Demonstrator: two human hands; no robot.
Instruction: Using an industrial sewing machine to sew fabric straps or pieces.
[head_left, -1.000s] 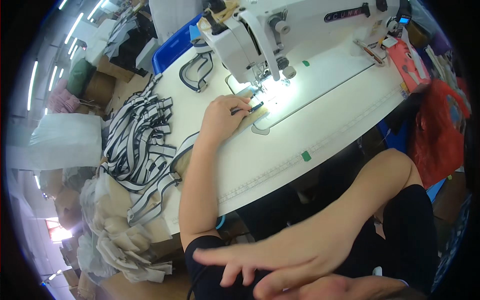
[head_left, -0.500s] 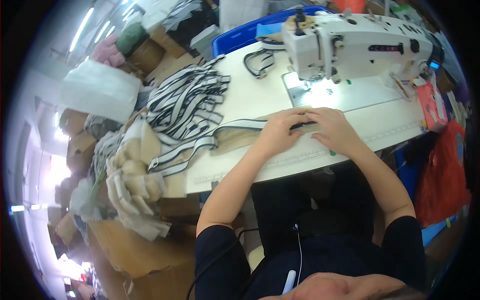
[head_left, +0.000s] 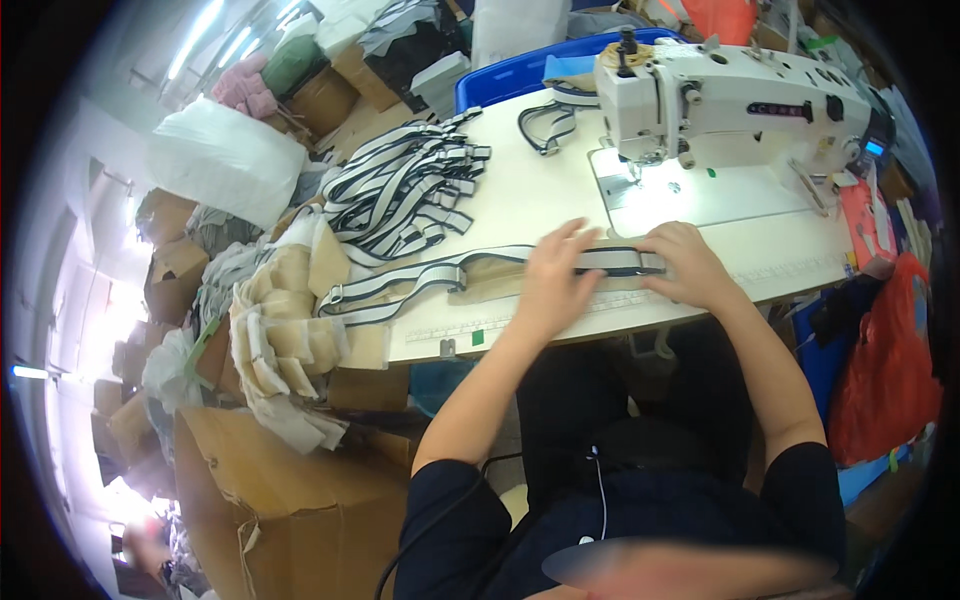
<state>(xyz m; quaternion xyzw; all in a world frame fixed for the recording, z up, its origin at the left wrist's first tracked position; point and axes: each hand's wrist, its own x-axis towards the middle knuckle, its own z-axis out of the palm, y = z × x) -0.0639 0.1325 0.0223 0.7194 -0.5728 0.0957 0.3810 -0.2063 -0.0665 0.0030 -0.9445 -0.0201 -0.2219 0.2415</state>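
A black-and-white striped strap [head_left: 455,272] lies along the front of the white sewing table [head_left: 540,190], over a tan fabric piece [head_left: 500,278]. My left hand [head_left: 553,280] presses flat on the strap and the tan piece, fingers spread. My right hand [head_left: 685,262] rests on the strap's right end, fingers curled over it. A white sewing machine [head_left: 735,100] stands just beyond both hands, its lit needle area [head_left: 645,170] behind the strap.
A pile of striped straps [head_left: 400,190] lies at the table's left. Tan fabric pieces [head_left: 275,340] are stacked left of the table, above a cardboard box [head_left: 290,500]. A blue bin [head_left: 520,72] stands behind the table. A red bag [head_left: 885,370] hangs at the right.
The view has swung so the table sits higher and more centred. My right hand came up from my lap to the strap, and both hands now lie apart along it.
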